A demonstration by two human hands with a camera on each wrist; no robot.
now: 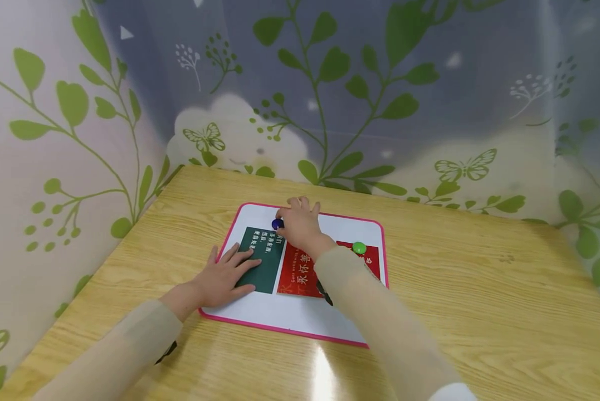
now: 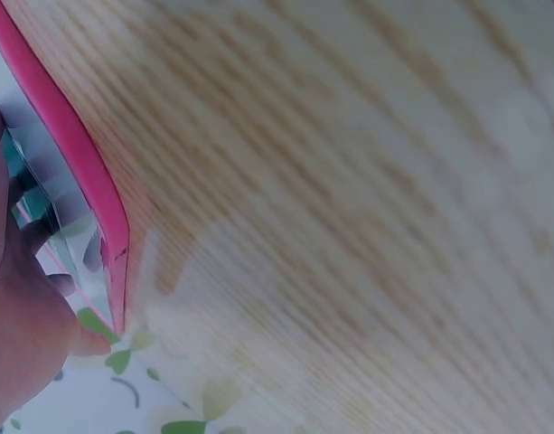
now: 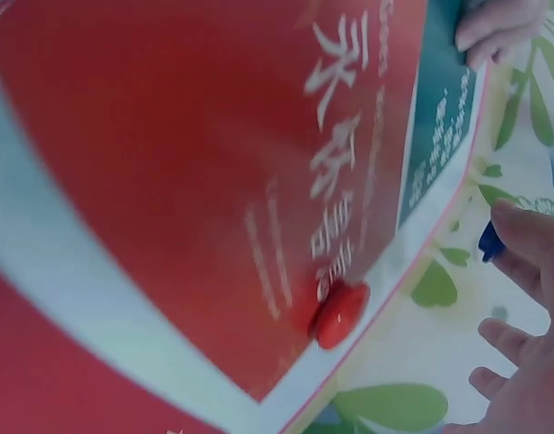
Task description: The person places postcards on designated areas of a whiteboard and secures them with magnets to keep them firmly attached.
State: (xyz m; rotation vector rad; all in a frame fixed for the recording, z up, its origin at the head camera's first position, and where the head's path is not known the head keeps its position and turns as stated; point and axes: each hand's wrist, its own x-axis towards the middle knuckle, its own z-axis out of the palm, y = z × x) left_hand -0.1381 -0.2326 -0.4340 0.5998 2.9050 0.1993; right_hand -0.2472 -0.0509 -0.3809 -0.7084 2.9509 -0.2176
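My left hand [image 1: 224, 278] lies with fingers spread across the left part of a dark green card [image 1: 267, 273] on a pink-edged whiteboard [image 1: 325, 323]. Between the thumb and a finger of my right hand [image 1: 300, 223] is a dark blue round magnet [image 1: 277, 224], held at the card's top edge. In the right wrist view the blue magnet [image 3: 490, 242] shows at the fingertips, the other fingers spread apart. A red card [image 1: 294, 273] with white writing sits beside the green one, a red magnet [image 3: 342, 315] at its top edge; my right arm partly covers this card.
Farther right on the board is another red card [image 1: 372, 256] under a bright green magnet [image 1: 359, 248], partly behind my right sleeve. The board lies on a wood-grain table [image 1: 480, 289]. A leaf-patterned backdrop [image 1: 360, 83] rises along the table's back and left edges.
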